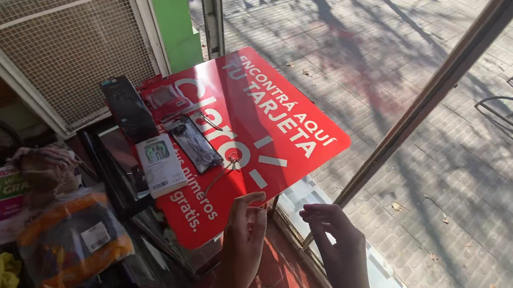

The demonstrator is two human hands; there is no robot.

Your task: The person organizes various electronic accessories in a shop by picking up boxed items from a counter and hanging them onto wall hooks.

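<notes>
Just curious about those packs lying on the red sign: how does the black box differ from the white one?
The black box is longer and dark all over; the white box is shorter, with a picture of earphones on its face. The black box lies farther from the hands, the white box nearer. Both are flat rectangular packs resting on the red sign.

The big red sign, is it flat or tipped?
Tipped: the red sign slants, and the left hand touches its lower edge.

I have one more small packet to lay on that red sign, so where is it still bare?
The red sign is bare on its outer half, from the black packet to the window-side edge. Its upper left is crowded: black box, white packet, red packet. The left hand touches the lower edge; the right hand hovers beside it.
</notes>
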